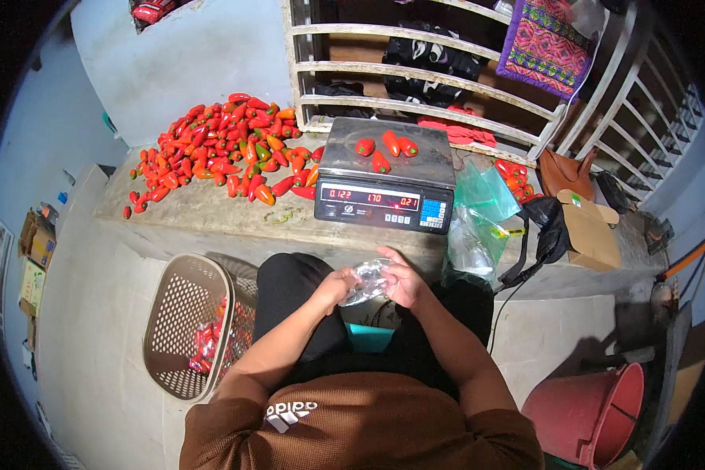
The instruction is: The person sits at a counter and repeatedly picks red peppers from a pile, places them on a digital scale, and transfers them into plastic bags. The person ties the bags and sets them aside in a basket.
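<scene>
Nearest, above the lap, the left hand (335, 289) and the right hand (403, 283) face each other with a crumpled, clear thin-plastic bag (366, 283) between them. The left hand has its thumb and fingers closed on the bag's left end; the right hand pinches the other end, one finger stretched out past it. The hands stand a little apart, so the bag's long axis runs slantwise, from low on the left to higher on the right. Whether its mouth is parted cannot be told.

Down by the left knee, well apart from the hands, is a beige perforated plastic basket (171, 296) with packed red peppers (207, 345) inside.

Just ahead is the grey concrete worktop (200, 222), and on it the dark electronic scale (427, 160), its display side toward the person. Thin green plastic bags (484, 196) lie beside its right side, nearer the right hand.

Beyond the display, four short, glossy red peppers (391, 142) lie loosely grouped on the scale's metal plate. They are straight ahead of the gap between the hands, slightly nearer the right hand; the middle one's long axis points mostly away from the person.

Farther, ahead and to the left, spreads a large heap of red and orange peppers (211, 149), on the left hand's side.
</scene>
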Demonstrator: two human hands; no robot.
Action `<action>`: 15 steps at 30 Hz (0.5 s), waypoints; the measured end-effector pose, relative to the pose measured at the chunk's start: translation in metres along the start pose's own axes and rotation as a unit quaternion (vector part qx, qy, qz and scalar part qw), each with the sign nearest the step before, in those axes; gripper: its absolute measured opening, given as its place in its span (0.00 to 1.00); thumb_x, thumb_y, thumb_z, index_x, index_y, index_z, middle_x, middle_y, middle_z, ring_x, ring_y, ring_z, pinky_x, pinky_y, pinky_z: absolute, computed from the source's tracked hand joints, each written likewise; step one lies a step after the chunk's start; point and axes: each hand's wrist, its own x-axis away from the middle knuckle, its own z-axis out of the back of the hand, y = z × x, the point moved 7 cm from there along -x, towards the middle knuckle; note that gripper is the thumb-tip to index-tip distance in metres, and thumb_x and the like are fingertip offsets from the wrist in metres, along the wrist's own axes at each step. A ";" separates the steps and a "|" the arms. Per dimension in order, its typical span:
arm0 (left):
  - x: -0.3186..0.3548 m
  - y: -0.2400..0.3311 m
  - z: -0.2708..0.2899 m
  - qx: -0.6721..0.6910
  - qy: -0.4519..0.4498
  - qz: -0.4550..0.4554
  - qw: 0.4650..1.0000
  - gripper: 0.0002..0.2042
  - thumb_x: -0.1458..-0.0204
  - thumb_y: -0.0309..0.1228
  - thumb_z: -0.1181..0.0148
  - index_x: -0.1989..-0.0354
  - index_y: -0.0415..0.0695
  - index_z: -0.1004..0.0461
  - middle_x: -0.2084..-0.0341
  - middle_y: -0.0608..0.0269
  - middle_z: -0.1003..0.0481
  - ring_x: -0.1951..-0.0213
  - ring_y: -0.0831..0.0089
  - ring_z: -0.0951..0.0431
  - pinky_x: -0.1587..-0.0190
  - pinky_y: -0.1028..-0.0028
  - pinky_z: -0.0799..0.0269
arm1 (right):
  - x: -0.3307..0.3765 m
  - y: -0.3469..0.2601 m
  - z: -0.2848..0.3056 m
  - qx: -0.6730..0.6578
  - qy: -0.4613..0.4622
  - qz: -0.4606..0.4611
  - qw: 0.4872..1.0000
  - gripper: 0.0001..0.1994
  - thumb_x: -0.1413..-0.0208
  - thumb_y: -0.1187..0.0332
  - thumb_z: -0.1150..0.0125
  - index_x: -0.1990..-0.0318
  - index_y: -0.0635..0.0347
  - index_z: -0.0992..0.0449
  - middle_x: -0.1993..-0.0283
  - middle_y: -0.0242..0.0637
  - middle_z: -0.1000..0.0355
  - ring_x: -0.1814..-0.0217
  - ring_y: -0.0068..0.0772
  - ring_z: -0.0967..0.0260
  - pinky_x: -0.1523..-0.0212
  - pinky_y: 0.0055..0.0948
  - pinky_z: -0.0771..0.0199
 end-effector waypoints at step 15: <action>0.016 0.018 -0.018 -0.021 -0.085 -0.061 0.994 0.09 0.52 0.24 0.50 0.61 0.45 0.31 0.84 0.75 0.36 0.83 0.86 0.40 0.80 0.84 0.43 | 0.005 0.007 0.033 0.821 0.227 -0.135 0.506 0.26 0.61 0.63 0.43 0.50 0.57 0.38 0.65 0.47 0.30 0.60 0.46 0.33 0.61 0.37 0.33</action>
